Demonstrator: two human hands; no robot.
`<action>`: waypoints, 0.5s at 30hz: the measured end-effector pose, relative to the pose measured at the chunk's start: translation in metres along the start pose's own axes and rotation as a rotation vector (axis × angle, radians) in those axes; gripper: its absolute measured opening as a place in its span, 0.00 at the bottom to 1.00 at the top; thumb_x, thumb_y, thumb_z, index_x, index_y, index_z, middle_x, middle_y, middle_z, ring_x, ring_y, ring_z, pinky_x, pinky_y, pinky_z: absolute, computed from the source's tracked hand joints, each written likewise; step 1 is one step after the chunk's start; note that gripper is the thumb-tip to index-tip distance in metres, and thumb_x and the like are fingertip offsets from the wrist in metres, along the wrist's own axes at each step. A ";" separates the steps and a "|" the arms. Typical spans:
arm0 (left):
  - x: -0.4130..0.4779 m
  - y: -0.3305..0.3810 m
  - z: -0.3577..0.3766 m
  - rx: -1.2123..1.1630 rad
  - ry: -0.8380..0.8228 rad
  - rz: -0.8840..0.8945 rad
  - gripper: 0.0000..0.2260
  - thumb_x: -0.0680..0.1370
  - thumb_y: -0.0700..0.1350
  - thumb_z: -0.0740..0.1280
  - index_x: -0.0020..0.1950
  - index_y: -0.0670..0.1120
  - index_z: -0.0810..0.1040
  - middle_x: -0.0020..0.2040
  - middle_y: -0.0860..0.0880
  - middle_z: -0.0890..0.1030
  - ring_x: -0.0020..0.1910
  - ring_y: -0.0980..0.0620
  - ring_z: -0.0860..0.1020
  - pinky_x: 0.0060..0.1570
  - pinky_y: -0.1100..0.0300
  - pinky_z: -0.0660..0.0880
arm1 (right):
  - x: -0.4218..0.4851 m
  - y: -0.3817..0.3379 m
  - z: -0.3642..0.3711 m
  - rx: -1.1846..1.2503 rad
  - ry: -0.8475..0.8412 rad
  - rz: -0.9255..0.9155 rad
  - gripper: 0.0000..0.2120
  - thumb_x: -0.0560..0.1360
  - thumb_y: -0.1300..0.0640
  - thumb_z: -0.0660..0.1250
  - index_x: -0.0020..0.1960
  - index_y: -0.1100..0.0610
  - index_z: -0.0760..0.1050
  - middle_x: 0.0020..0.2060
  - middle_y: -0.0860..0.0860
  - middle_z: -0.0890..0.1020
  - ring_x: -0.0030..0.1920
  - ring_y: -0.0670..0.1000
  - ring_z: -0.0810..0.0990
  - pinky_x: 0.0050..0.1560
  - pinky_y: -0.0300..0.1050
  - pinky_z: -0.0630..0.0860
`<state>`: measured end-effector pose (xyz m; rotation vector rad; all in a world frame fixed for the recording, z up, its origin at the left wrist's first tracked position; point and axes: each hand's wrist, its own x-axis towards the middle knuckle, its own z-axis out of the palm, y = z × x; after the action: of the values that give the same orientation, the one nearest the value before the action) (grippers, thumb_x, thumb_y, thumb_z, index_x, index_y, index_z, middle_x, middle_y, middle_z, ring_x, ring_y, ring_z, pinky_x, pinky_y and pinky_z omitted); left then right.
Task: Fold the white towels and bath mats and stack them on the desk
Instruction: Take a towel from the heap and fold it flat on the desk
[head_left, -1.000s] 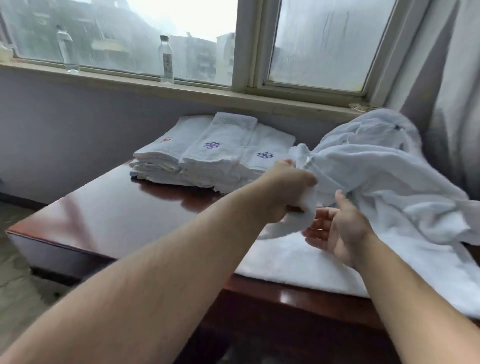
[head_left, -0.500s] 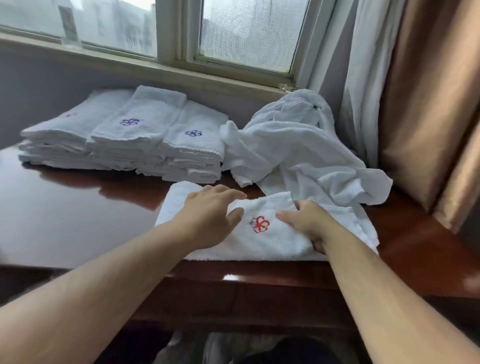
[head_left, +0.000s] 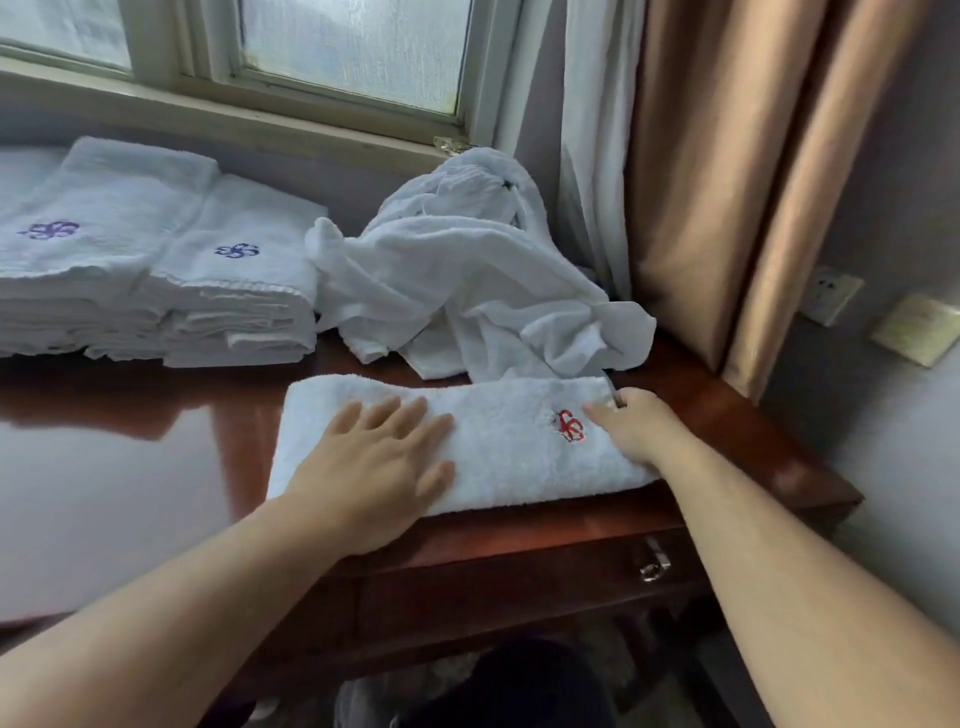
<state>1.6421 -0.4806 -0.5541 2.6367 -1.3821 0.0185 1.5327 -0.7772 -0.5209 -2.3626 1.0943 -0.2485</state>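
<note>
The folded towel (head_left: 498, 447) lies at lower centre on the bench (head_left: 130, 467). The left hand (head_left: 379, 462) presses it with flat, spread fingers (head_left: 383, 418), while the right hand (head_left: 636, 428) is at its right end, grip unclear. It seems best to smooth outward and square the edges before stacking.

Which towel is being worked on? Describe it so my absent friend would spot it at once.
Start at the dark wooden desk under the window. At its near edge, in front of the crumpled heap, lies one towel folded into a long strip, with the left hand and right hand on it. It alone bears a red emblem; the stacked towels carry purple ones.
</note>
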 end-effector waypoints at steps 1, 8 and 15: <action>0.001 -0.002 0.001 -0.031 0.013 -0.003 0.31 0.79 0.67 0.39 0.81 0.61 0.48 0.83 0.54 0.49 0.81 0.53 0.45 0.78 0.49 0.41 | 0.000 -0.001 0.004 -0.049 0.079 -0.013 0.14 0.78 0.43 0.67 0.54 0.53 0.75 0.51 0.51 0.81 0.48 0.54 0.77 0.40 0.46 0.72; 0.006 -0.032 -0.008 -0.212 0.239 -0.256 0.25 0.82 0.62 0.48 0.78 0.57 0.63 0.80 0.50 0.60 0.80 0.48 0.54 0.76 0.51 0.50 | -0.021 -0.070 0.031 -0.082 0.426 -0.548 0.12 0.80 0.51 0.63 0.56 0.57 0.79 0.55 0.56 0.79 0.57 0.57 0.75 0.57 0.51 0.72; -0.004 -0.072 0.004 -0.414 0.269 -0.591 0.33 0.79 0.66 0.55 0.81 0.52 0.57 0.78 0.46 0.66 0.77 0.43 0.60 0.74 0.47 0.58 | -0.034 -0.091 0.093 -0.261 0.165 -0.622 0.20 0.80 0.38 0.51 0.59 0.44 0.77 0.55 0.43 0.81 0.57 0.49 0.74 0.63 0.51 0.64</action>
<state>1.6986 -0.4382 -0.5686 2.4585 -0.4334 0.0110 1.6048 -0.6675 -0.5501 -2.9119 0.4410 -0.5539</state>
